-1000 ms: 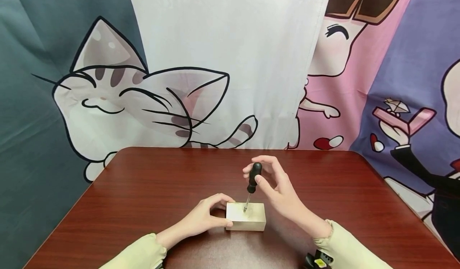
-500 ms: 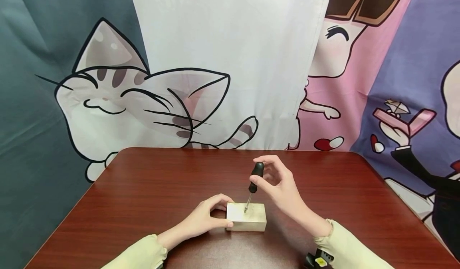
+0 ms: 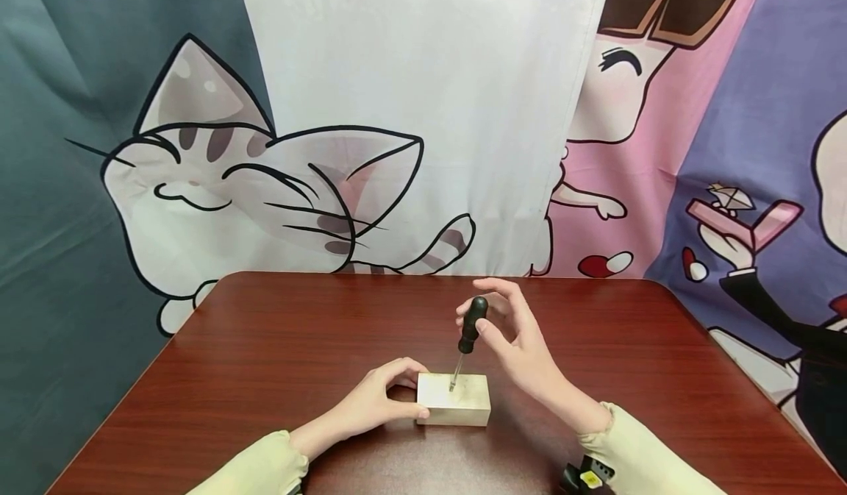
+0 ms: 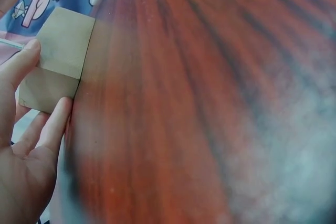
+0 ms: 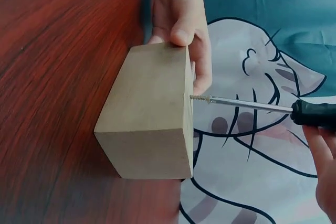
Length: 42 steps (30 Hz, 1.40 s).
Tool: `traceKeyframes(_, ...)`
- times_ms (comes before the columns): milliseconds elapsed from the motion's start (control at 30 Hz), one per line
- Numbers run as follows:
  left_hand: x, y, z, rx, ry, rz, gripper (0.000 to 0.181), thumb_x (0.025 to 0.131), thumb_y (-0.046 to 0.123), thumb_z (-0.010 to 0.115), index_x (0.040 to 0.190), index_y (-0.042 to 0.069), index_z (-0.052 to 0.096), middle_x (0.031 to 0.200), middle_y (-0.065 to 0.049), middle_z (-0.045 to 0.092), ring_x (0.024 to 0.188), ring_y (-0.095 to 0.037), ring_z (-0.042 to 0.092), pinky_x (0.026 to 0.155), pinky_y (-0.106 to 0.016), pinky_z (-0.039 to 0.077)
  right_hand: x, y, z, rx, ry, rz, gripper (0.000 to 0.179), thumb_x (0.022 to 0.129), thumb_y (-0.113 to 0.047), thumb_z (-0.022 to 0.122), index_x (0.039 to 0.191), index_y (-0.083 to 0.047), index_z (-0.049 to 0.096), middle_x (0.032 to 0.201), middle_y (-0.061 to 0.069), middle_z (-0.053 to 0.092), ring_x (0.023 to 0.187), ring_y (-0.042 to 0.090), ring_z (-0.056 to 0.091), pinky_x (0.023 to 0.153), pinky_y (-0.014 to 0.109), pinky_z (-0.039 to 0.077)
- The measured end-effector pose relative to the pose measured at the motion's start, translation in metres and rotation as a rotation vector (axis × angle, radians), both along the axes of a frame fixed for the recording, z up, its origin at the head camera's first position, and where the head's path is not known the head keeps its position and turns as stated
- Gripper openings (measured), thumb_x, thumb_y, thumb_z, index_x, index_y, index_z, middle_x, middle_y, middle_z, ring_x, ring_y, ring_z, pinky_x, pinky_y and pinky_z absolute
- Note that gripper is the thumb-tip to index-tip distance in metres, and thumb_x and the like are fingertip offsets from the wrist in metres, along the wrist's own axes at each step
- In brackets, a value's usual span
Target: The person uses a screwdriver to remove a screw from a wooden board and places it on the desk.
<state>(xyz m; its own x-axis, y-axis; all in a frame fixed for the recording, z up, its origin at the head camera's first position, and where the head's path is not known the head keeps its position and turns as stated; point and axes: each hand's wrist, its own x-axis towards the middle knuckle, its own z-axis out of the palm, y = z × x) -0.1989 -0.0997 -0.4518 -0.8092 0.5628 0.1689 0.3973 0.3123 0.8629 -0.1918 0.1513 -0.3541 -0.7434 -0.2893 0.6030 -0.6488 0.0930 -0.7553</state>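
A pale wooden block [image 3: 456,415] lies on the table, its left end gripped between the thumb and fingers of my left hand [image 3: 380,401]. In the left wrist view that thumb rests on one edge of the block [image 4: 65,43], with fingers along the opposite side. My right hand [image 3: 523,348] holds the black handle of a screwdriver [image 3: 473,324] by thumb and fingers, its forefinger raised. The shaft leans slightly right over the block's top. In the right wrist view the screwdriver's tip meets a screw [image 5: 198,97], whose thread stands partly out of the wood.
The reddish-brown wooden table [image 3: 278,340] reaches back to a cloth backdrop [image 3: 423,76] printed with a cartoon cat and figures. A black device with a yellow patch [image 3: 591,480] sits at the right wrist, beside a pale green sleeve [image 3: 642,451].
My right thumb has moved from across the front of the handle to its right side, and the fingers have spread upward. The left hand and block have stayed in place.
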Motion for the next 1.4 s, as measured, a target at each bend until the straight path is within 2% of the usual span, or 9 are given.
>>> traceKeyframes(67,-0.0004,-0.0001,0.0001,0.0,0.007,-0.001,0.045,0.078,0.035,0.084,0.117,0.028,0.062,0.112,0.007,0.067,0.103,-0.004,0.065,0.094,-0.026,0.051,-0.0001,-0.0022,-0.0016,-0.013,0.028,-0.012,0.037,0.095,0.007,0.055,0.129,-0.004,0.046,0.11,0.019,0.065,0.096,0.013,0.069,0.081,0.027,0.059)
traceKeyframes(267,-0.0003,-0.0006,0.0013,-0.004,0.017,-0.005,0.045,0.078,0.035,0.084,0.117,0.028,0.063,0.113,0.006,0.067,0.102,-0.005,0.065,0.094,-0.026,0.052,0.0019,-0.0071,-0.0018,0.021,0.038,-0.201,0.043,0.084,-0.004,0.077,0.12,-0.011,0.054,0.096,0.003,0.062,0.07,0.009,0.062,0.061,0.023,0.051)
traceKeyframes(433,0.0001,-0.0013,0.0015,-0.01,0.006,-0.003,0.045,0.078,0.036,0.084,0.117,0.028,0.062,0.112,0.007,0.067,0.102,-0.005,0.065,0.094,-0.026,0.052,0.0024,-0.008,0.0011,-0.021,-0.01,-0.186,0.044,0.082,0.0,0.077,0.119,-0.009,0.055,0.088,0.003,0.061,0.062,0.011,0.057,0.055,0.024,0.047)
traceKeyframes(700,0.0002,-0.0021,0.0012,-0.012,0.001,-0.004,0.045,0.078,0.037,0.083,0.117,0.028,0.062,0.111,0.007,0.068,0.102,-0.005,0.065,0.094,-0.026,0.052,0.0014,-0.0033,0.0019,0.002,-0.019,-0.183,0.038,0.084,-0.003,0.076,0.117,-0.009,0.057,0.089,0.0,0.061,0.066,0.012,0.057,0.06,0.024,0.049)
traceKeyframes(900,0.0005,-0.0022,0.001,-0.014,0.006,-0.005,0.045,0.079,0.037,0.083,0.117,0.029,0.063,0.112,0.007,0.069,0.102,-0.005,0.066,0.094,-0.026,0.052,0.0002,-0.0001,0.0025,0.035,-0.02,-0.134,0.037,0.088,-0.004,0.072,0.122,-0.012,0.057,0.092,0.006,0.067,0.077,0.01,0.063,0.068,0.024,0.053)
traceKeyframes(1133,0.0008,-0.0017,0.001,-0.017,0.015,-0.003,0.045,0.079,0.038,0.083,0.118,0.028,0.063,0.112,0.007,0.068,0.102,-0.005,0.065,0.094,-0.026,0.052,0.0001,0.0003,0.0016,0.048,-0.004,-0.05,0.039,0.095,0.001,0.06,0.132,-0.008,0.053,0.11,0.013,0.069,0.099,0.013,0.07,0.089,0.023,0.056)
traceKeyframes(1200,0.0007,-0.0016,0.0011,-0.02,0.015,-0.001,0.045,0.079,0.038,0.083,0.117,0.028,0.063,0.112,0.008,0.068,0.102,-0.004,0.065,0.094,-0.026,0.052,0.0016,-0.0008,0.0011,0.043,0.014,-0.027,0.039,0.096,0.005,0.056,0.133,-0.006,0.05,0.11,0.014,0.069,0.099,0.013,0.071,0.088,0.024,0.056)
traceKeyframes(1300,0.0003,-0.0012,0.0014,-0.023,0.022,0.004,0.045,0.078,0.038,0.083,0.117,0.028,0.063,0.112,0.009,0.068,0.102,-0.004,0.065,0.094,-0.025,0.052,0.0043,-0.0037,-0.0006,0.016,0.045,-0.041,0.037,0.094,0.01,0.053,0.128,-0.004,0.048,0.109,0.014,0.067,0.1,0.012,0.069,0.087,0.023,0.056)
traceKeyframes(1400,-0.0003,-0.0007,0.0013,-0.026,0.033,0.004,0.045,0.078,0.038,0.083,0.117,0.029,0.063,0.112,0.009,0.068,0.102,-0.004,0.065,0.094,-0.026,0.052,0.0063,-0.0072,-0.0028,0.003,0.077,-0.156,0.029,0.091,0.006,0.062,0.116,-0.003,0.051,0.105,0.006,0.063,0.09,0.005,0.065,0.08,0.018,0.055)
